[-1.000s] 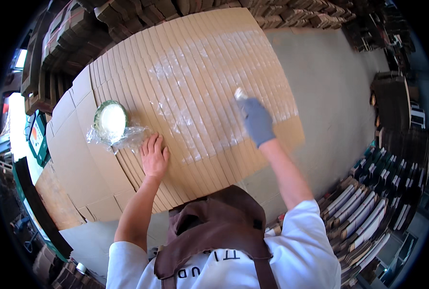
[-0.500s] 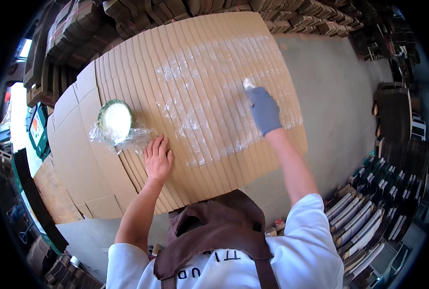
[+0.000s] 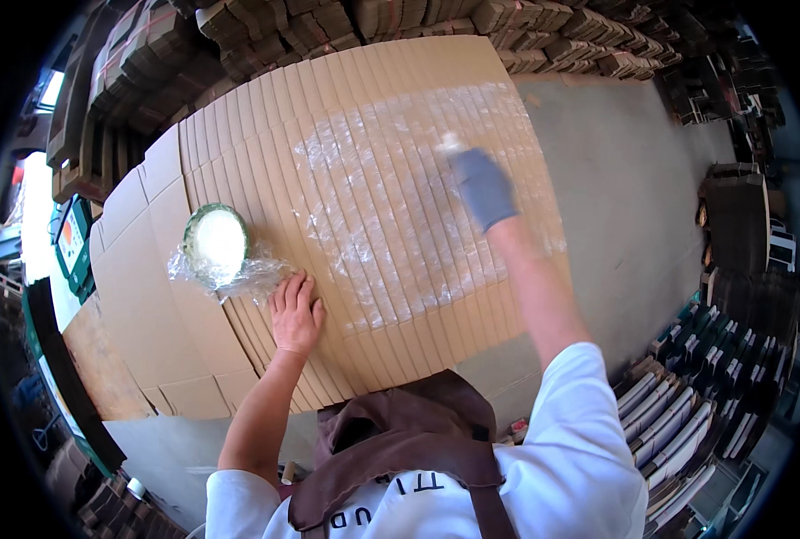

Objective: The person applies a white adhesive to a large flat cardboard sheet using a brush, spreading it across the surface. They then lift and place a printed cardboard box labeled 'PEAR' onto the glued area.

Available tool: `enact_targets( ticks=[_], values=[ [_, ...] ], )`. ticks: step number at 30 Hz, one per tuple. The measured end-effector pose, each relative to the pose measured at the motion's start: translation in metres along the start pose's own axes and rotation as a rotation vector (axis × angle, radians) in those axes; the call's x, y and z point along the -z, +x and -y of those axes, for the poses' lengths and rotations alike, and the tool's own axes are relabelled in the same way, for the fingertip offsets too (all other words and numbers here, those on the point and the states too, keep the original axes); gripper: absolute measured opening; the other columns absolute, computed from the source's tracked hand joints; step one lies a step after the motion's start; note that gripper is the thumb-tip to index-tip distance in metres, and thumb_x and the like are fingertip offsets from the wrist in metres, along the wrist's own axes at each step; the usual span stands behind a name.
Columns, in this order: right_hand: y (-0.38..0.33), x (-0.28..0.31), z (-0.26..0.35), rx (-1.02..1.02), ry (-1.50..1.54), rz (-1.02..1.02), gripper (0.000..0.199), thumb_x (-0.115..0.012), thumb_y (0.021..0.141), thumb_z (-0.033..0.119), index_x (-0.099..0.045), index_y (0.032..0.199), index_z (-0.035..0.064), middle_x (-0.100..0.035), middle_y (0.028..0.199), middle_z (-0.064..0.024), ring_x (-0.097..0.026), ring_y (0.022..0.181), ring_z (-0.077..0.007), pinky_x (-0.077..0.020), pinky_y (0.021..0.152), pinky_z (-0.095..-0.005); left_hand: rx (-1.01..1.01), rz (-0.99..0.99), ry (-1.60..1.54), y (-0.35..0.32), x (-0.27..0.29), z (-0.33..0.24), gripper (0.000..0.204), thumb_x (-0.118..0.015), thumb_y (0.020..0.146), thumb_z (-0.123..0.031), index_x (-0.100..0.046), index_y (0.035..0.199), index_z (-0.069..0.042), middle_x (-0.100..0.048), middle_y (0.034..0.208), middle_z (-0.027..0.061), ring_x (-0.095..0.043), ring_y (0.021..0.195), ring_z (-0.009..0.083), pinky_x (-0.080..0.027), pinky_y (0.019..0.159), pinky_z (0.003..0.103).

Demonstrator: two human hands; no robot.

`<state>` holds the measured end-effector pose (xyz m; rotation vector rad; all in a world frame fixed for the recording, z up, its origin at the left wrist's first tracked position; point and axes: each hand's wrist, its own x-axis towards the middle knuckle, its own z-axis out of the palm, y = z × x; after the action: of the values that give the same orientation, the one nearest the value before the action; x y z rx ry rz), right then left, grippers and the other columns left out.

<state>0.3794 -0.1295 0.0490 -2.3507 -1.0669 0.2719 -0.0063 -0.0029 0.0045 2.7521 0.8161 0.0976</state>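
Overlapping cardboard sheets (image 3: 364, 355) are fanned out in front of me, their edges in narrow strips. Glossy whitish streaks cover the middle and right of the strips. My right hand (image 3: 484, 190), in a grey glove, is closed around a brush (image 3: 450, 144) over the streaked area. Only its white end shows, smeared by motion. My bare left hand (image 3: 297, 314) lies flat on the cardboard left of the streaks, fingers slightly apart. Just beyond its fingertips, crumpled clear plastic film (image 3: 254, 278) spreads under and around a green-rimmed round tub (image 3: 218, 241) of bright white contents.
Larger flat cardboard pieces (image 3: 162, 296) lie at the left. Stacked cardboard bundles (image 3: 319, 31) line the far side. At the right are a grey floor (image 3: 615, 189) and rows of standing flat sheets (image 3: 674, 431). A green device (image 3: 74, 247) stands at the far left.
My right hand has moved slightly left with the brush across the streaked strips. My left hand stays flat in the same place on the cardboard. The whole view has shifted slightly.
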Motion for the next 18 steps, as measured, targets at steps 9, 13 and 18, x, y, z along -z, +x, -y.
enact_targets(
  ticks=[9,13,18],
  values=[
    [0.02,-0.022,0.054,0.078,0.195,0.014,0.022,-0.055,0.093,0.023,-0.069,0.103,0.0091,-0.066,0.105,-0.0154,-0.062,0.1,-0.0346,-0.0506,0.086,-0.0408,0.015,0.005,-0.038,0.003,0.002,0.001,0.049,-0.065,0.081,-0.021,-0.055,0.128,-0.011,-0.048,0.14,0.0059,-0.039,0.133,0.0288,-0.029,0.11,0.05],
    [0.046,-0.046,0.044,0.145,-0.08,0.159,0.02,-0.054,0.091,0.019,-0.067,0.104,0.0095,-0.064,0.104,-0.0159,-0.063,0.094,-0.0371,-0.0518,0.083,-0.045,0.007,0.007,-0.026,0.0,-0.002,-0.001,0.049,-0.065,0.081,-0.022,-0.055,0.128,-0.012,-0.048,0.14,0.006,-0.039,0.132,0.0291,-0.03,0.109,0.051],
    [0.089,-0.008,-0.005,0.022,-0.253,-0.027,0.018,-0.054,0.088,0.014,-0.064,0.102,0.0098,-0.063,0.101,-0.0165,-0.064,0.088,-0.0387,-0.053,0.078,-0.0483,-0.009,-0.01,-0.066,0.008,-0.001,-0.004,0.05,-0.065,0.079,-0.018,-0.055,0.127,-0.009,-0.049,0.138,0.0088,-0.041,0.13,0.0324,-0.03,0.109,0.051]
  ],
)
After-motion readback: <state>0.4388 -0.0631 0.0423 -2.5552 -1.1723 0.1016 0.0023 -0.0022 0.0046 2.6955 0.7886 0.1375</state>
